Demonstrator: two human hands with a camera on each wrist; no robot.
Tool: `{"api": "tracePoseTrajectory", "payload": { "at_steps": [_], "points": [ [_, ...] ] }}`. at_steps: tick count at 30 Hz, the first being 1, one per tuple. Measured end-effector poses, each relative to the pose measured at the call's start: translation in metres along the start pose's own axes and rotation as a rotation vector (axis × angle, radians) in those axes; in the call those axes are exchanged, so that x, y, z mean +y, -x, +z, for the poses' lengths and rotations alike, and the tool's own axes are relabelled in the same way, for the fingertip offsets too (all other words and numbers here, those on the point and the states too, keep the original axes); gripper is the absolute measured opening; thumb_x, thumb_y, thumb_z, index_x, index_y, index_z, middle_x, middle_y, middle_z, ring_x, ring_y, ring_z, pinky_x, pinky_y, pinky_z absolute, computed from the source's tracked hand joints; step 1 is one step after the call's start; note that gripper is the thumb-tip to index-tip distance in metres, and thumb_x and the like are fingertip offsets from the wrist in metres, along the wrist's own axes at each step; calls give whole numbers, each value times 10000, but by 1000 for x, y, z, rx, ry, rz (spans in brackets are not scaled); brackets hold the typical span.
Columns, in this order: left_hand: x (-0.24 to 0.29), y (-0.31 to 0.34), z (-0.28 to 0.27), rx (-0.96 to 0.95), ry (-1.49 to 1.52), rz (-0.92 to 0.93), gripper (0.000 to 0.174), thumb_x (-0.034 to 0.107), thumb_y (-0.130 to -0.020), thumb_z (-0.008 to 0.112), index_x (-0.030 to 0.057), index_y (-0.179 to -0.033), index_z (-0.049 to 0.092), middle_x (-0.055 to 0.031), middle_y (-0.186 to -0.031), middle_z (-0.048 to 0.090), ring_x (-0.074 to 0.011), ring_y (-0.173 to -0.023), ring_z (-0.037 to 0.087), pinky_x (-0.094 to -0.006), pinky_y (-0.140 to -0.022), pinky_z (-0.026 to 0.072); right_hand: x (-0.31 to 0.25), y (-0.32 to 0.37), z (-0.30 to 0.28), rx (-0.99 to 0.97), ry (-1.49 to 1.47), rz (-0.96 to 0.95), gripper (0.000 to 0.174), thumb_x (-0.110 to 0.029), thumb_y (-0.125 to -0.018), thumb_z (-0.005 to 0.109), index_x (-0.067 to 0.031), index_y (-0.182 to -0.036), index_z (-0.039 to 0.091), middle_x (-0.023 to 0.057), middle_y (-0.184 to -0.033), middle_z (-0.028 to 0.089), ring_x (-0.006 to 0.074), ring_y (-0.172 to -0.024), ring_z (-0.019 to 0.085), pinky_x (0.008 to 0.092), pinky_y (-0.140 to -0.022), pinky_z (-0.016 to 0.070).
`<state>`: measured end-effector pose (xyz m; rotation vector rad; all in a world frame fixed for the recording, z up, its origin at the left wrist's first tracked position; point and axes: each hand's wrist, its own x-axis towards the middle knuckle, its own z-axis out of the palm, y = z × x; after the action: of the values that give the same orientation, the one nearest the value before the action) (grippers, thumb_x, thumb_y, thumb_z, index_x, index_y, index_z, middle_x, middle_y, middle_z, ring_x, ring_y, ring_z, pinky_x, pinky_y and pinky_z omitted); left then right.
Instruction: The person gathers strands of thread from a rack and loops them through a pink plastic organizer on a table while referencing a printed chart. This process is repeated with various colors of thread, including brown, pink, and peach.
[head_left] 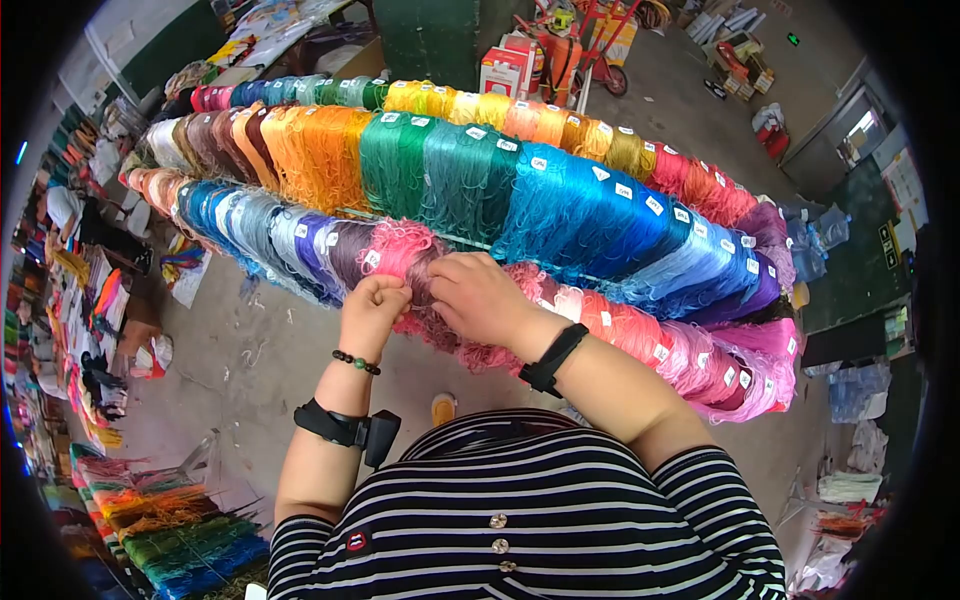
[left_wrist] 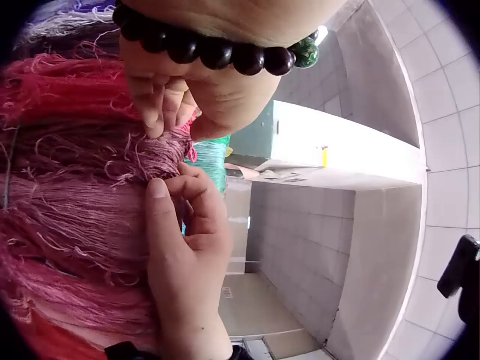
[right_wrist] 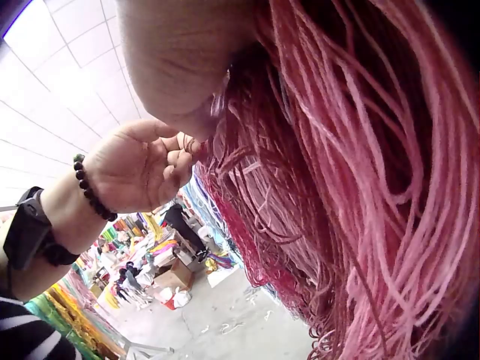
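Dusty mauve yarn (head_left: 424, 283) hangs on the nearest row, beside a bright pink skein (head_left: 400, 245) with a white number tag. My left hand (head_left: 373, 312), wearing a beaded bracelet, pinches strands at the mauve yarn's edge with curled fingers. Just right of it, my right hand (head_left: 480, 298) grips the same yarn between thumb and bent fingers. In the left wrist view both hands, left (left_wrist: 206, 94) and right (left_wrist: 187, 240), hold the mauve bundle (left_wrist: 169, 154) close together. The right wrist view shows looped strands (right_wrist: 262, 180) beside the left fingertips; the right fingertips are partly hidden.
Two more rows of tagged skeins, with blue yarn (head_left: 570, 215) and yellow yarn (head_left: 430, 101), hang beyond. A red hand truck (head_left: 600, 50) and boxes stand behind. At lower left are more yarn bundles (head_left: 180, 520); a person stands at far left.
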<state>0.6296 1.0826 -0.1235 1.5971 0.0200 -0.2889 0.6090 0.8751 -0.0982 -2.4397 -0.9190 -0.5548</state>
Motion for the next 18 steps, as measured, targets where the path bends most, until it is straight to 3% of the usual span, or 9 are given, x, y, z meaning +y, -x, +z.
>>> {"api": "tracePoseTrajectory", "payload": {
  "at_steps": [6, 12, 15, 18],
  "points": [
    [-8, -4, 4, 30, -159, 84, 110, 49, -867, 670, 7, -965, 645, 30, -795, 636, -39, -671, 532, -178, -614, 411, 1, 0, 1, 22, -2, -4, 224, -164, -757, 677, -77, -949, 602, 70, -1098, 574, 283, -1066, 541, 424, -909, 423],
    [-10, -7, 4, 138, -86, 156, 73, 60, -880, 658, -6, -905, 673, 45, -771, 615, -37, -677, 508, -186, -617, 401, 0, -1, 1, -2, 16, 7, 178, -167, -774, 653, -76, -924, 624, 65, -1108, 588, 269, -1080, 535, 418, -913, 415],
    [-14, -9, 3, 135, -242, 149, 72, 56, -882, 648, -8, -899, 677, 41, -777, 616, -39, -684, 511, -191, -624, 407, -1, -2, -1, -5, 18, 9, 176, -162, -770, 652, -74, -919, 622, 66, -1105, 588, 270, -1068, 536, 417, -907, 416],
    [-20, -12, 6, 168, -196, 190, 83, 76, -855, 689, -7, -865, 688, 50, -694, 585, -19, -611, 473, -191, -570, 413, 1, -1, 0, -7, 10, 11, 214, -167, -761, 679, -78, -942, 607, 71, -1106, 574, 283, -1062, 536, 422, -904, 419]
  ]
}}
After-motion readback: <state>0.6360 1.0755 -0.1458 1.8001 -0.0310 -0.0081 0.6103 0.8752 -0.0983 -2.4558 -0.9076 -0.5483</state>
